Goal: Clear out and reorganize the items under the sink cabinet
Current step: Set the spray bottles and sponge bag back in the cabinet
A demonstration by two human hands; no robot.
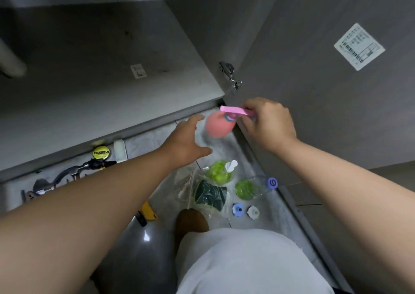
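Note:
My right hand (268,123) grips the pink spray head of a pink spray bottle (219,125) and holds it above the floor by the cabinet's front right corner. My left hand (187,141) reaches toward the bottle with spread fingers, just short of its left side. The grey cabinet floor (101,69) lies bare apart from a small white tag (138,70). On the tiled floor below the hands lie two green pump bottles (219,172) (246,189) and a plastic bag with dark green scouring pads (210,195).
The open cabinet door (325,80) with a white label stands at the right, its hinge (230,73) near my right hand. A yellow-capped can (101,152), metal tools (67,177), a yellow item (148,210), a blue cap (237,209) and a white cap (253,212) lie on the floor. My knee fills the bottom.

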